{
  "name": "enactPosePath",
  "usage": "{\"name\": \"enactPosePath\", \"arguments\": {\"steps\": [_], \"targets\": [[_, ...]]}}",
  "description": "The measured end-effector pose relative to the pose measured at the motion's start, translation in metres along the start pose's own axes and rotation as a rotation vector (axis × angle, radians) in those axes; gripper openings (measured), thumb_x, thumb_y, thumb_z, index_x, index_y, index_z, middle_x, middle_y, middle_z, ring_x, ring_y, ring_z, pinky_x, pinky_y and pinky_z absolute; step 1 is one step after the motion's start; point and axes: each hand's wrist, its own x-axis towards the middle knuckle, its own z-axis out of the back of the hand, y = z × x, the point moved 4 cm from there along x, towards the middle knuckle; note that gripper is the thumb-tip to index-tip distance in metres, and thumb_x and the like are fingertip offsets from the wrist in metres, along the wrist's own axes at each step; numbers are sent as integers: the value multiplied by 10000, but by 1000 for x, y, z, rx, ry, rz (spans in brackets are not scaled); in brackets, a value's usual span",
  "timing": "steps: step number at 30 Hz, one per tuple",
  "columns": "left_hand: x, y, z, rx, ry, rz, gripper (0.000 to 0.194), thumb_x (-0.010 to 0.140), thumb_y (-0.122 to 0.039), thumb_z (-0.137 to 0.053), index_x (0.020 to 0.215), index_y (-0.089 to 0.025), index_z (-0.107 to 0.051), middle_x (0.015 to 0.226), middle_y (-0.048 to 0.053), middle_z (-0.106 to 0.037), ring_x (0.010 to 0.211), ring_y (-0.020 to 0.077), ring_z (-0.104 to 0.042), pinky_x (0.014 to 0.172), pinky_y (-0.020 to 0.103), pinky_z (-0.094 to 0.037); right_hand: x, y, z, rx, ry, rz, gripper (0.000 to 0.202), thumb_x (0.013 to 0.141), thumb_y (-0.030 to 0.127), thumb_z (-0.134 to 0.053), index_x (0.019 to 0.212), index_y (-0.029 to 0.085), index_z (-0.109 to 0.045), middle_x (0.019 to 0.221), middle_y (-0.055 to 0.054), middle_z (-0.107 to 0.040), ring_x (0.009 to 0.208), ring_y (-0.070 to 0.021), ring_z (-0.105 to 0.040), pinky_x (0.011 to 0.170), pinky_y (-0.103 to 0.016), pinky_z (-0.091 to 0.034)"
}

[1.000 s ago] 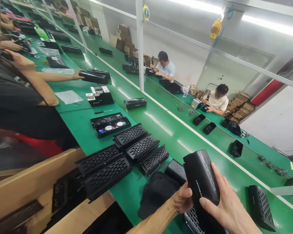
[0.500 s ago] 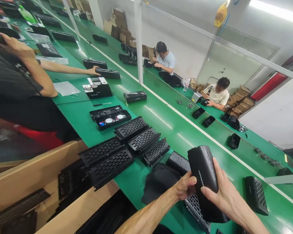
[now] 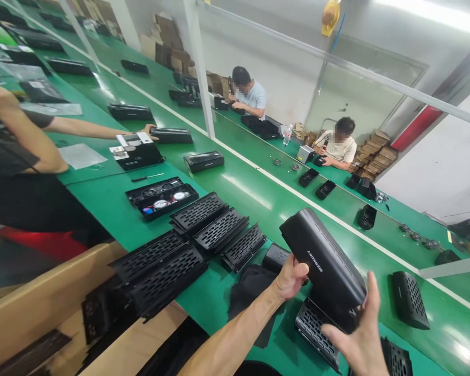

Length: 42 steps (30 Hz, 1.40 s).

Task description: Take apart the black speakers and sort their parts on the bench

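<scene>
My left hand [image 3: 290,279] grips the left side of a black speaker housing [image 3: 323,266] with white "MERKURY" lettering, thumb on its face. It is held tilted above the green work surface. My right hand [image 3: 358,334] is at the housing's lower right end, thumb and fingers spread wide; whether it touches that end I cannot tell. Beneath the housing lies a perforated black panel [image 3: 317,334]. Near my left forearm rest dark fabric-like sheets [image 3: 246,297], and another perforated housing [image 3: 276,257] sits just behind them.
Several slotted black panels [image 3: 203,214] lie to the left, past them an open case [image 3: 160,198] with round speakers inside. A cardboard box [image 3: 74,271] borders the bench. A co-worker's arm [image 3: 86,127] reaches onto the green conveyor [image 3: 254,193]. Another housing [image 3: 409,300] lies right.
The housing has turned, its lower end swinging right, so more of its top shows. My right hand has loosened from its side and spread at the lower end. The view has shifted slightly.
</scene>
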Motion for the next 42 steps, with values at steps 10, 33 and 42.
{"name": "enactPosePath", "arguments": {"steps": [10, 33, 42], "targets": [[34, -76, -2, 557, 129, -14, 1221, 534, -402, -1025, 1585, -355, -405, 1666, 131, -380, 1451, 412, -448, 1128, 542, -435, 7, 0, 31, 55, -229, 94, 822, 764, 425, -873, 1434, 275, -421, 1561, -166, -445, 1446, -426, -432, 1180, -699, -294], [34, -84, -30, 932, 436, 96, 1137, 625, -560, -899, 1556, -291, -305, 1330, 90, -536, 1155, 315, -565, 1032, 430, -445, 13, -27, 57, 198, 17, -146, 928, 799, 688, -764, 1555, 356, -343, 1638, -85, -397, 1481, -408, -390, 1155, -539, -409], [31, -91, -39, 1034, 379, -33, 972, 673, -599, -853, 1492, -278, -440, 1272, 72, -547, 1092, 287, -548, 977, 393, -457, 9, -28, 50, 260, -5, -78, 822, 817, 607, -803, 1481, 326, -408, 1631, -99, -416, 1494, -377, -398, 1198, -534, -379]]}}
